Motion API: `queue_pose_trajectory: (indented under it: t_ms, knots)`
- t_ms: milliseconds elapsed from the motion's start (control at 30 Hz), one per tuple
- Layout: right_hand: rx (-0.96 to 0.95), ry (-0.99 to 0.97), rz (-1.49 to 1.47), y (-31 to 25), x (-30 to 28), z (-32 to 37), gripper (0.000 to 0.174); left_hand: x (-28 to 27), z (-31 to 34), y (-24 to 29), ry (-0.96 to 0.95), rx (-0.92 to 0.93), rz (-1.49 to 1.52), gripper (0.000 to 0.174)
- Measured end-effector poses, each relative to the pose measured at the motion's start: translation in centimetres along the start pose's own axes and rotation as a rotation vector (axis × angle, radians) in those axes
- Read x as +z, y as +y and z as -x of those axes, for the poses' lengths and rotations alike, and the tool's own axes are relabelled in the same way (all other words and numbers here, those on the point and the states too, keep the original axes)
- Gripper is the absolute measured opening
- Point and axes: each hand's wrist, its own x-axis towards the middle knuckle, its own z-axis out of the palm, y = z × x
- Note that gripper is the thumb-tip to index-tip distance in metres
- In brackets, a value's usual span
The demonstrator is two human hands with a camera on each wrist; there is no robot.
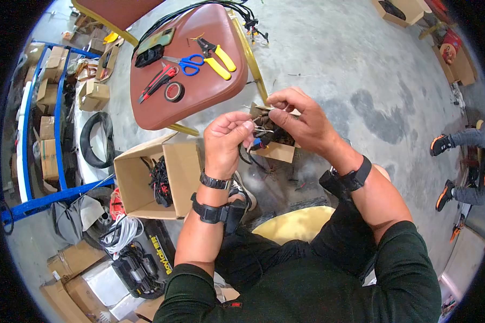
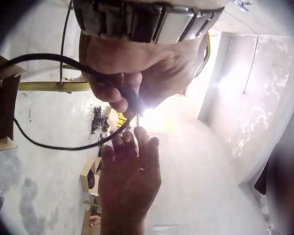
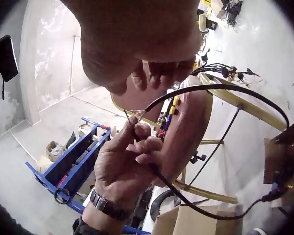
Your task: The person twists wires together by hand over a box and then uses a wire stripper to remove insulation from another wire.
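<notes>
My left hand point(image 1: 226, 141) pinches a black cable point(image 3: 186, 198) between thumb and fingers. Thin bare wire ends point(image 3: 137, 113) stick up at those fingertips in the right wrist view, where a second black cable point(image 3: 225, 88) arches in from the right. Close by hovers my right hand point(image 1: 310, 121), its thumb and fingers loosely bent, the tips a little apart from the wires in the right wrist view. Below the hands, a small cardboard box point(image 1: 277, 153) holds dark cable parts, with a blue connector point(image 1: 259, 143) at its edge.
A brown chair seat point(image 1: 210, 102) bears wire strippers point(image 1: 219, 60), blue scissors point(image 1: 191, 64), a red utility knife point(image 1: 157, 83) and a tape roll point(image 1: 174, 92). Left of my legs stands an open carton point(image 1: 137, 180) with cables. Blue shelving point(image 1: 60, 129) lines the left; someone's shoes point(image 1: 441, 145) show at right.
</notes>
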Motion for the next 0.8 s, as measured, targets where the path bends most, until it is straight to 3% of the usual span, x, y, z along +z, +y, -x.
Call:
queue_pose_trajectory:
  t_ms: [67,167,367,567,667,800]
  knots:
    - [-0.148,-0.015,0.162,-0.3,-0.7,-0.3,0.029,-0.1,-0.2,-0.1,0.014,0.019,0.015,0.015]
    - [-0.032,-0.127,0.052,-1.5,-0.3,0.1,0.028,0.0,-0.2,-0.1,0.023,0.022,0.044,0.016]
    - [-0.144,-0.097,0.119,0.1,0.9,0.1,0.014,0.2,-0.1,-0.1,0.025,0.009,0.053,0.017]
    - [0.047,-0.116,0.032,-0.8,1.2,0.5,0.008,0.2,-0.3,-0.4,0.069,0.020,0.092,0.018]
    - [-0.018,-0.117,0.123,-0.6,1.5,0.5,0.009,0.2,-0.3,-0.5,0.095,0.016,0.118,0.018]
    - [-0.292,-0.119,0.249,-0.1,2.1,0.6,0.015,0.4,-0.3,-0.3,0.144,0.004,0.128,0.019]
